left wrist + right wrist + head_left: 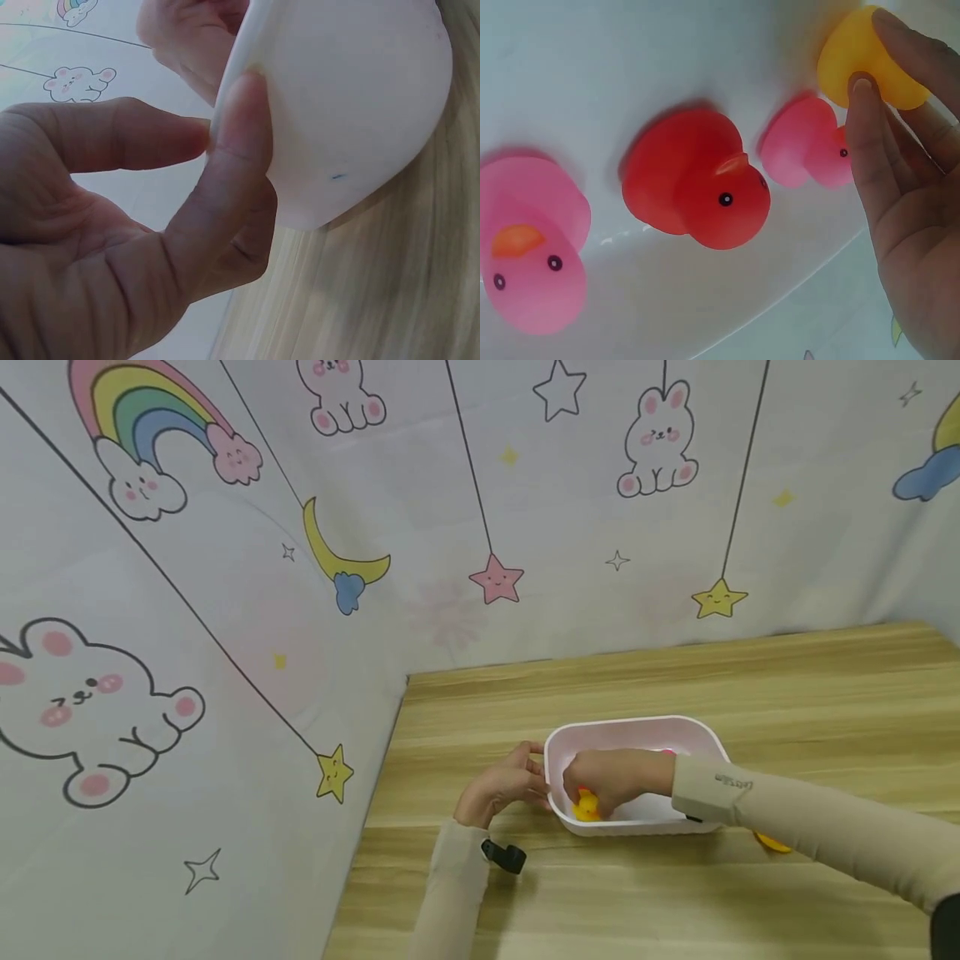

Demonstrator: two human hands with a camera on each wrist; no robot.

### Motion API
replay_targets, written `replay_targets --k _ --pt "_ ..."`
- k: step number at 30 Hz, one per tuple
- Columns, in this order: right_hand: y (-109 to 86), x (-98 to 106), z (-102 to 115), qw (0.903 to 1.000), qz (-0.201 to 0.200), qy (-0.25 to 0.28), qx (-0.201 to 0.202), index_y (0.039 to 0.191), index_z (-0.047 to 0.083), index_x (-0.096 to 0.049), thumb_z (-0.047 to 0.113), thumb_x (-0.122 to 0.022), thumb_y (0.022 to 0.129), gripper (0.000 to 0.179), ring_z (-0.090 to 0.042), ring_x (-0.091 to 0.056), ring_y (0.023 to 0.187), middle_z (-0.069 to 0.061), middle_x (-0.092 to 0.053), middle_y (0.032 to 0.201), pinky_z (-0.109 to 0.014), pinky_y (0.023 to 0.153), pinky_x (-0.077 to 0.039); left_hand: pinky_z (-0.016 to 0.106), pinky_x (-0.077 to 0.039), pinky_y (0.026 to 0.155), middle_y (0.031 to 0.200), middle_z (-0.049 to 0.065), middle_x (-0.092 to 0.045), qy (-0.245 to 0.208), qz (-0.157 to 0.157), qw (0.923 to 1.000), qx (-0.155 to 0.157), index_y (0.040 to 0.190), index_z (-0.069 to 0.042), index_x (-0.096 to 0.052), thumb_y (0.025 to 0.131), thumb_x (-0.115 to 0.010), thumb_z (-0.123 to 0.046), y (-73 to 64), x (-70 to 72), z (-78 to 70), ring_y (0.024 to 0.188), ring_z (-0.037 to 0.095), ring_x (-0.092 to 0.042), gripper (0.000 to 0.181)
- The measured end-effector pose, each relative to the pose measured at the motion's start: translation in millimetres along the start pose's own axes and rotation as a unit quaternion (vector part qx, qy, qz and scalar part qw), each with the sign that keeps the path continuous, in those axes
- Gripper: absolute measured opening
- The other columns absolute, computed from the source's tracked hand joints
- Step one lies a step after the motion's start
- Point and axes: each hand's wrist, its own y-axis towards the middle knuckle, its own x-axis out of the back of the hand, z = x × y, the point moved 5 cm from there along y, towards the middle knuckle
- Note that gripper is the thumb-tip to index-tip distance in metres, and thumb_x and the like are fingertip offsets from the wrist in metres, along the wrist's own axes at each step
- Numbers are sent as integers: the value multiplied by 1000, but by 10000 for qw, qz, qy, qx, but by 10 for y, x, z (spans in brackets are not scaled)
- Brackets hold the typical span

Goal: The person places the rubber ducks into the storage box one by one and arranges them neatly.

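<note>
A white plastic basin (pixel 637 724) stands on the wooden table. My left hand (pixel 512 783) is at its left end; in the left wrist view, a finger and thumb pinch the basin's rim (pixel 238 56). Inside the basin, my right hand (pixel 611 775) holds a yellow rubber duck (pixel 866 56) between thumb and fingers, close to the left end. A red rubber duck (pixel 694 180) lies on the basin floor, with a pink duck (pixel 536 240) on one side and another pink duck (pixel 799 142) nearer my right hand. My right forearm hides part of the basin.
Outside the basin, a yellow object (pixel 772 842) shows partly from under my right sleeve. Behind the wooden table (pixel 600 893) hangs a white cloth (pixel 570 518) printed with bears, stars and a rainbow. Another stretch of it runs along the left side.
</note>
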Motion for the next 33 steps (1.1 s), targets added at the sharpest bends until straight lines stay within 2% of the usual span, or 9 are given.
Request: replay_targets --k 5,9,12,15,19,21,26,33 --pt "-2 -30 28 9994 -62 -298 163 82 11 -70 5 -90 64 27 -6 -49 71 7 -61 81 -18 67 -48 40 -64 76 94 12 -56 22 54 10000 -25 142 6 -25 86 -56 17 -5 -25 -17 70 19 -63 65" --pt "-42 21 23 9991 -19 -376 170 87 12 -71 9 -90 64 30 -5 -47 70 7 -59 83 -17 65 -45 41 -64 76 94 12 -55 67 21 10000 -53 142 6 -26 85 -56 17 5 -35 -20 70 19 -63 65" --pt "-115 119 4 9998 -98 -158 89 96 10 -71 9 -90 64 37 -8 -51 73 4 -62 87 -19 68 -48 42 -64 76 93 13 -56 99 -14 9999 -56 141 5 -26 85 -56 17 18 -31 -12 68 19 -63 64" --pt "-241 227 -57 9979 -240 495 -357 106 8 -71 8 -90 69 42 -16 -61 82 2 -68 96 -24 75 -54 41 -64 74 94 14 -56 129 -36 9999 -38 141 5 -26 86 -56 17 25 -27 -2 67 19 -63 63" --pt "-455 327 -167 9800 -441 1668 -988 122 7 -70 10 -87 76 49 -32 -65 105 -4 -70 116 -37 85 -61 40 -65 74 96 18 -56 160 -54 9999 -27 141 6 -26 86 -55 17 29 -27 9 67 19 -62 63" --pt "-564 353 -222 9709 -522 2026 -1163 128 8 -68 11 -85 78 53 -37 -62 114 -6 -68 125 -45 90 -60 41 -65 74 96 18 -56 161 -70 9998 -22 141 6 -27 86 -56 17 29 -25 8 67 20 -62 64" --pt "-827 350 -347 9594 -808 2387 -1266 133 9 -66 12 -83 80 56 -37 -56 126 -7 -64 134 -58 100 -52 43 -64 76 99 21 -56 191 -82 9998 27 142 7 -26 86 -56 16 25 -17 26 68 20 -62 65" --pt "-1260 340 -490 9465 -1133 2672 -1413 139 2 -60 13 -80 83 60 -42 -54 128 -18 -62 136 -56 97 -55 38 -65 72 101 23 -55 136 -140 9998 -42 141 8 -25 86 -54 18 27 -43 14 67 19 -61 63"
